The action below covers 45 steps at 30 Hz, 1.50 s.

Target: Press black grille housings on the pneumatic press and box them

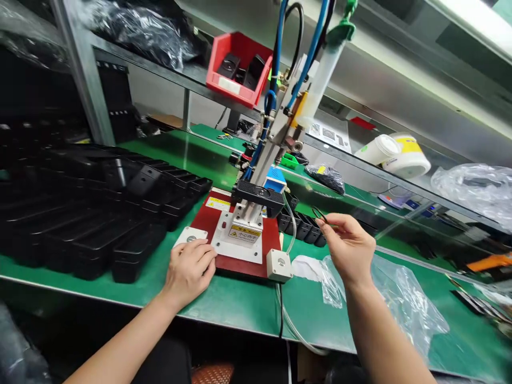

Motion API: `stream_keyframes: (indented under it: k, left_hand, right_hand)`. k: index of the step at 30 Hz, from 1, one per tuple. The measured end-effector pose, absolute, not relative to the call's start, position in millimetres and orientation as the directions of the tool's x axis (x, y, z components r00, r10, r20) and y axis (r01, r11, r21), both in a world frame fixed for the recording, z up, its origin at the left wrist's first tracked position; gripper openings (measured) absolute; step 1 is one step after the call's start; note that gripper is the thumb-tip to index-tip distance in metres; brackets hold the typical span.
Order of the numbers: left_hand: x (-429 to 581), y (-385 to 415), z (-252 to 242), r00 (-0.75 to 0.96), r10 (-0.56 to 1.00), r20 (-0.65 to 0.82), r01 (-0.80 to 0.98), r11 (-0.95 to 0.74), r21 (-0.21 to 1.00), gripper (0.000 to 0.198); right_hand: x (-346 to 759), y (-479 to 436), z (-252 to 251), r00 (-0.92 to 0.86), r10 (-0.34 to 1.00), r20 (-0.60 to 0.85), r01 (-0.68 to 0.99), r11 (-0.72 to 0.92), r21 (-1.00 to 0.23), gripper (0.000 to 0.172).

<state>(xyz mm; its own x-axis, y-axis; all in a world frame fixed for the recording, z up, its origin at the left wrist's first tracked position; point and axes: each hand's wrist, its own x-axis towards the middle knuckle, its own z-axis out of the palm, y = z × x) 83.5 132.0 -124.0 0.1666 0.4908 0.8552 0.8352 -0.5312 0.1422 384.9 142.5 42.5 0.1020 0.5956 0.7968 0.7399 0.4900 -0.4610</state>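
tweezers point(320, 215) pinched by right hand point(348, 248), light and springy, best held mid-arm | left hand point(188, 272) laid open at red plate point(204, 224) front-left corner, by white button box point(190, 237)

Green-topped workbench point(224, 304), metal shelf frame point(86, 69) above, red plastic bin point(240, 93) on shelf, pale wall point(156, 93) behind

Left hand point(188, 272), right hand point(350, 248) bare; forearms point(124, 341) uncovered; dark cloth point(160, 362) at bottom, probably trousers.

We are looking at matt black plastic trays point(80, 234), a glossy green tabletop point(228, 304) and a crinkled clear plastic bag point(404, 304).
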Motion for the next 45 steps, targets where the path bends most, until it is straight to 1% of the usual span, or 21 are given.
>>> stream_keyframes:
  k: [2, 4, 5, 7, 10, 13, 16, 19, 21, 24, 26, 28, 30, 32, 34, 35, 36, 37, 39, 42, 45]
  left_hand:
    - [84, 131, -122, 0.163, 0.498, 0.852, 0.829, -0.537, 0.155, 0.018]
    - [84, 131, -122, 0.161, 0.513, 0.843, 0.824, -0.539, 0.171, 0.018]
    - [83, 130, -122, 0.157, 0.52, 0.839, 0.822, -0.54, 0.18, 0.017]
    - [83, 130, -123, 0.153, 0.527, 0.836, 0.816, -0.544, 0.194, 0.017]
    - [83, 131, -124, 0.144, 0.529, 0.836, 0.805, -0.554, 0.212, 0.016]
    - [83, 131, -124, 0.129, 0.531, 0.838, 0.797, -0.559, 0.231, 0.017]
    - [83, 130, -124, 0.117, 0.531, 0.839, 0.791, -0.561, 0.245, 0.016]
    - [83, 130, -126, 0.119, 0.538, 0.834, 0.788, -0.562, 0.25, 0.015]
    - [84, 131, -127, 0.111, 0.535, 0.838, 0.784, -0.565, 0.257, 0.014]
    - [85, 133, -130, 0.101, 0.528, 0.843, 0.778, -0.57, 0.263, 0.012]
    - [86, 133, -130, 0.103, 0.524, 0.845, 0.78, -0.57, 0.259, 0.012]
    - [86, 133, -128, 0.104, 0.511, 0.853, 0.781, -0.574, 0.248, 0.013]
    - [84, 133, -126, 0.083, 0.487, 0.869, 0.789, -0.565, 0.241, 0.014]
    - [81, 132, -124, 0.01, 0.457, 0.889, 0.825, -0.506, 0.251, 0.015]
    - [78, 132, -125, -0.071, 0.44, 0.895, 0.866, -0.418, 0.274, 0.016]
    - [76, 133, -126, -0.091, 0.44, 0.893, 0.879, -0.387, 0.28, 0.018]
    - [74, 134, -127, -0.094, 0.448, 0.889, 0.885, -0.371, 0.281, 0.019]
    - [73, 135, -129, -0.086, 0.456, 0.886, 0.886, -0.372, 0.277, 0.021]
    - [73, 136, -132, -0.068, 0.463, 0.884, 0.879, -0.392, 0.272, 0.025]
    - [74, 137, -134, -0.08, 0.449, 0.89, 0.867, -0.409, 0.285, 0.032]
    - [75, 137, -133, -0.088, 0.438, 0.894, 0.888, -0.373, 0.27, 0.035]
  right_hand:
    - [343, 156, 59, -0.032, 0.495, 0.869, 0.724, 0.611, -0.321, 0.009]
    - [313, 173, 71, -0.164, 0.444, 0.881, 0.716, 0.668, -0.204, 0.01]
    - [303, 181, 73, -0.227, 0.449, 0.864, 0.718, 0.676, -0.163, 0.012]
    - [291, 196, 74, -0.333, 0.506, 0.796, 0.742, 0.661, -0.11, 0.016]
    - [288, 206, 68, -0.434, 0.593, 0.678, 0.794, 0.607, -0.022, 0.025]
    - [292, 202, 63, -0.484, 0.626, 0.612, 0.809, 0.586, 0.039, 0.039]
    - [291, 195, 59, -0.497, 0.639, 0.587, 0.812, 0.581, 0.055, 0.05]
    - [284, 190, 53, -0.518, 0.627, 0.582, 0.804, 0.589, 0.082, 0.045]
    - [279, 190, 49, -0.544, 0.625, 0.56, 0.8, 0.587, 0.122, 0.042]
    - [271, 194, 46, -0.568, 0.638, 0.519, 0.807, 0.556, 0.199, 0.046]
    - [270, 197, 47, -0.582, 0.627, 0.518, 0.801, 0.554, 0.228, 0.049]
    - [273, 195, 47, -0.589, 0.575, 0.568, 0.783, 0.579, 0.226, 0.048]
    - [282, 186, 40, -0.545, 0.492, 0.679, 0.777, 0.601, 0.188, 0.043]
    - [297, 170, 22, -0.421, 0.407, 0.811, 0.789, 0.604, 0.107, 0.037]
    - [315, 149, -9, -0.285, 0.372, 0.883, 0.804, 0.594, 0.01, 0.034]
    - [325, 139, -28, -0.242, 0.39, 0.889, 0.814, 0.58, -0.033, 0.033]
    - [335, 129, -48, -0.232, 0.443, 0.866, 0.827, 0.558, -0.064, 0.032]
    - [343, 121, -67, -0.238, 0.498, 0.834, 0.842, 0.534, -0.079, 0.032]
    - [356, 107, -100, -0.279, 0.565, 0.777, 0.852, 0.518, -0.071, 0.033]
    - [363, 97, -128, -0.26, 0.59, 0.764, 0.855, 0.508, -0.102, 0.041]
    - [360, 98, -130, -0.183, 0.572, 0.8, 0.839, 0.514, -0.176, 0.044]
